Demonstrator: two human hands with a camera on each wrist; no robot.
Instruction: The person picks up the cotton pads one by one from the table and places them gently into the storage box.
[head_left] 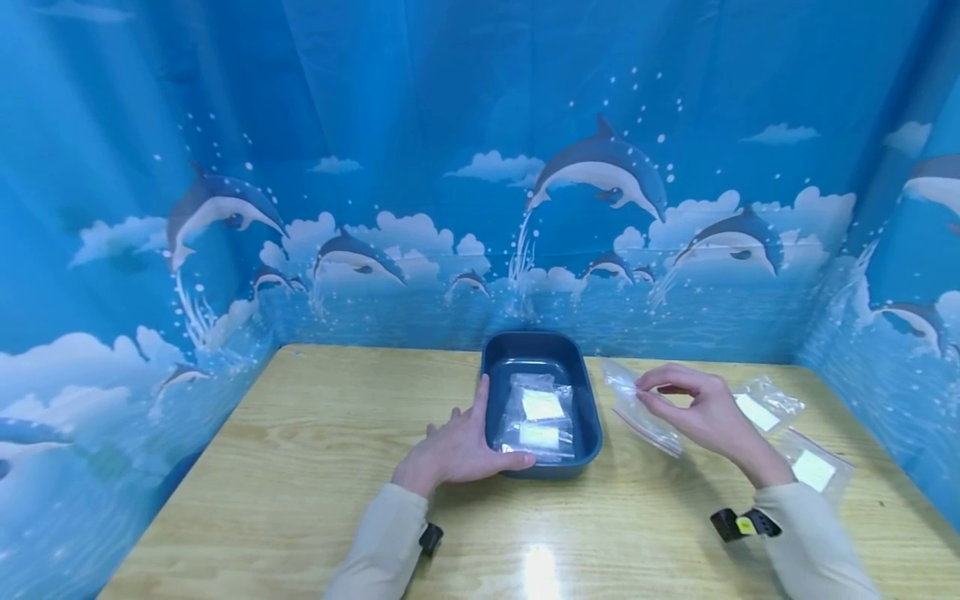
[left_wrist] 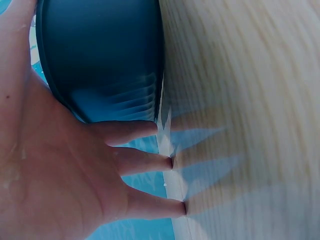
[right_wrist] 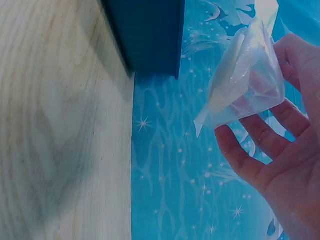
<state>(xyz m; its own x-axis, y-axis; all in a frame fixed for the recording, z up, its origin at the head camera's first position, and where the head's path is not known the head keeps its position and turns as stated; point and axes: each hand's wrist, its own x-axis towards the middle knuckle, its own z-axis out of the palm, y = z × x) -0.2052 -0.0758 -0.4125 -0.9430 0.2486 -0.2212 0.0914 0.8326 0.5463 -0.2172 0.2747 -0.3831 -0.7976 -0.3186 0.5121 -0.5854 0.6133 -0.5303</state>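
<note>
A dark blue rectangular tub (head_left: 551,472) stands on the table, with several clear zip bags (head_left: 517,410) bearing white labels inside. My left hand (head_left: 453,450) rests against the tub's left side, its thumb across the near rim. In the left wrist view the other fingers (left_wrist: 155,204) are straight and spread, their tips down at the tabletop. To the right of the tub, my right hand (head_left: 708,408) pinches a clear zip bag (head_left: 633,408) between thumb and fingertips, above the table. That bag hangs tilted and creased in the right wrist view, partly hiding the fingers.
Two more labelled zip bags lie on the right of the wooden table (head_left: 300,467): one behind my right hand (head_left: 757,411), one beside the forearm (head_left: 813,471). A blue dolphin-print curtain (head_left: 420,167) encloses the back and sides.
</note>
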